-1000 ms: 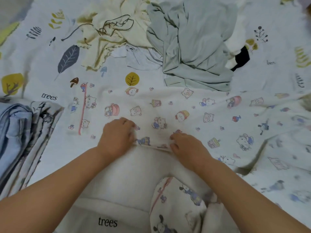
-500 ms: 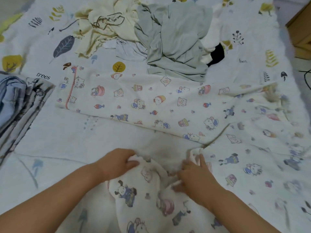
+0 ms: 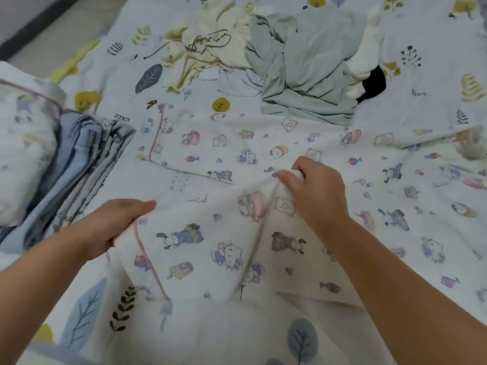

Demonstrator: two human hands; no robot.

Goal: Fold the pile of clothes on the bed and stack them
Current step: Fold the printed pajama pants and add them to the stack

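Leaf-printed bedding [image 3: 434,43] covers the whole surface, pale with grey, blue and yellow leaves and the word "trees" on it. Spread across the middle of it lies a white cartoon-print garment [image 3: 263,143] with pink piping, and everything else is placed here in relation to that garment. The left hand [image 3: 110,227] grips the garment's near-left edge, fingers curled round the fabric right by a line of pink piping. The right hand [image 3: 316,188] pinches a fold of the same garment at its centre, thumb and fingers closed on a raised bunch of cloth; the fabric between the two hands is lifted and creased. Beyond the garment's far edge sits the unfolded pile: a cream top [image 3: 210,43] with a dark scribbled line on it, a pale grey-green garment [image 3: 311,64] touching its right side, a bit of light lavender cloth [image 3: 237,80] under both, and a black and white piece [image 3: 371,83] peeking out to the right. To the left of the garment rests a stack of folded clothes [image 3: 79,154], blue and grey layers, with another folded cartoon-print piece [image 3: 23,133] lying on its far-left part.
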